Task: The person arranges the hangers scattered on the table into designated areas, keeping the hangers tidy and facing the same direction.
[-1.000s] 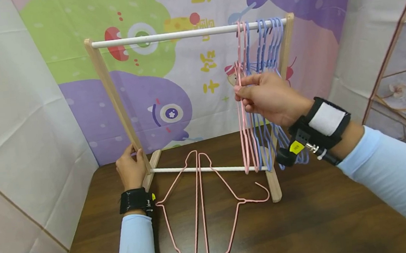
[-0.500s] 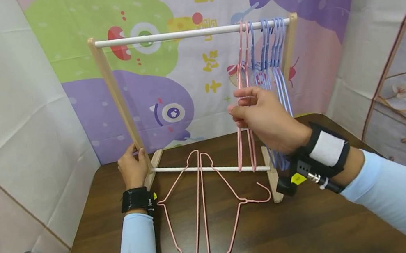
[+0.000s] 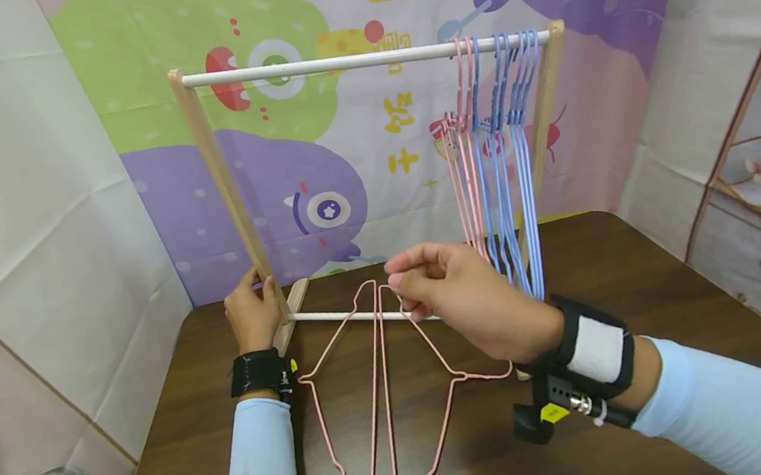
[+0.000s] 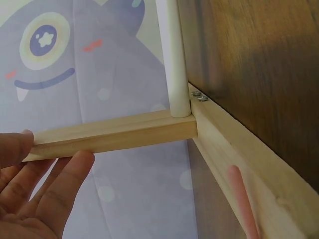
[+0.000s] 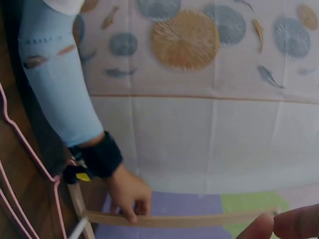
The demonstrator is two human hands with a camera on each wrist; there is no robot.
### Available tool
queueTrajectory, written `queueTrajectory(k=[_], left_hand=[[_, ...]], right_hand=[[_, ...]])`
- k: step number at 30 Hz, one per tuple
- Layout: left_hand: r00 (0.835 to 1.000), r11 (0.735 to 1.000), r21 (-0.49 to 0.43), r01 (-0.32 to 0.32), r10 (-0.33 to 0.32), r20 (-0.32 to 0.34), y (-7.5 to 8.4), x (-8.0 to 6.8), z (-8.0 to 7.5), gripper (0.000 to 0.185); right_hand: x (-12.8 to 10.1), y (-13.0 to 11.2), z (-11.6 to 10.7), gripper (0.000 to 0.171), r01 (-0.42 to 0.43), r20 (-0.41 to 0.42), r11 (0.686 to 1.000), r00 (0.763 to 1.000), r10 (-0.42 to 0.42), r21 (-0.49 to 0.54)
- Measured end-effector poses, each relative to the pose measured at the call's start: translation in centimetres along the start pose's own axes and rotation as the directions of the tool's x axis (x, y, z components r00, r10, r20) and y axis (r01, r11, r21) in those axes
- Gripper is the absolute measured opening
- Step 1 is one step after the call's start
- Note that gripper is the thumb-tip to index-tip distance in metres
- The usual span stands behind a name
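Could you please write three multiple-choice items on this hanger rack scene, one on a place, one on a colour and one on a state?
1. Where do the hanging hangers sit on the top rail?
A. At its left end
B. At its right end
C. Spread evenly along it

2. What colour are the hangers lying flat on the table?
A. Pink
B. Blue
C. Green

3. What is the left hand doing?
A. Lifting a hanger
B. Resting flat on the table
C. Holding the rack's left post

Answers:
1. B, the hanging hangers bunch by the right post on the top rail.
2. A, the flat hangers on the table are pink.
3. C, the left hand has its fingers around the left post near its foot, while the right hand hovers above the flat hangers.
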State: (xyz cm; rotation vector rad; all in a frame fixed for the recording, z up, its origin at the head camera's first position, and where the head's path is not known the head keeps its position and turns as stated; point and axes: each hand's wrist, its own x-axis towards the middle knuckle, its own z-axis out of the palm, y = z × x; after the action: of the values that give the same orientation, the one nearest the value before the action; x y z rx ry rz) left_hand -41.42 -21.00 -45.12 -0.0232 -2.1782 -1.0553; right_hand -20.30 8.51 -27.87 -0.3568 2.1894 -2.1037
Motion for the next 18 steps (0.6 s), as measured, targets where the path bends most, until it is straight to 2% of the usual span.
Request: queueTrajectory(k=[5, 10, 15, 18], left_hand=[[1.000, 1.000, 0.003, 0.021, -0.021, 0.016, 0.1, -0.1, 0.0, 0.030], [1.000, 1.000, 0.014, 0.025, -0.025, 0.013, 0.0, -0.2, 0.1, 0.030], [1.000, 0.999, 0.026, 0.022, -0.022, 0.016, 0.0, -0.2, 0.0, 0.031], [1.000, 0.999, 0.026, 0.024, -0.025, 0.013, 0.2, -0.1, -0.1, 0.031]], right_hand=[[-0.4, 2.5, 1.3, 0.017, -0.032, 0.017, 0.999, 0.999, 0.033, -0.038], [-0.4, 6.3, 1.9, 0.017, -0.127, 0.030, 0.990, 0.991, 0.129, -0.052], [-0.1, 10.4, 2.0, 0.013, -0.206, -0.024, 0.973, 0.979, 0.205, -0.102], [0.2, 12.3, 1.8, 0.011, -0.239, -0.030, 0.955, 0.971, 0.238, -0.176]])
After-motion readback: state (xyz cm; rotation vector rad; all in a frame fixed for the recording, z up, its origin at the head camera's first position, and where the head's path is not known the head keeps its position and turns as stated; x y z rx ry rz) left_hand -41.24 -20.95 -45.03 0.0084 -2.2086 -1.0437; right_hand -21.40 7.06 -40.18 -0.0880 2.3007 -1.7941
